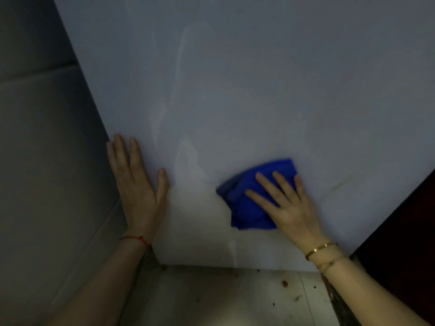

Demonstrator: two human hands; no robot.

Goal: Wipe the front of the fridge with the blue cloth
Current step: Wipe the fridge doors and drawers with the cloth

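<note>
**Blue cloth pressed to the lower fridge front**

The blue cloth [247,198] is seen bunched and folded against the pale fridge front [259,90], low on the panel, at about 5 o'clock from the picture's centre. It is held flat to the surface by the right hand [287,208], whose fingers are spread open across the cloth's right half, palm down. A gold bangle [321,249] is worn on that wrist. At 9 o'clock from the cloth, well apart from it, the left hand [138,184] is laid flat near the panel's left edge, fingers close together and thumb splayed. A red string [135,238] is tied at its wrist. Pale streaks, possibly moisture, are visible between the hands. At 6 o'clock, a tiled floor [223,297] with dark specks is shown.
</note>
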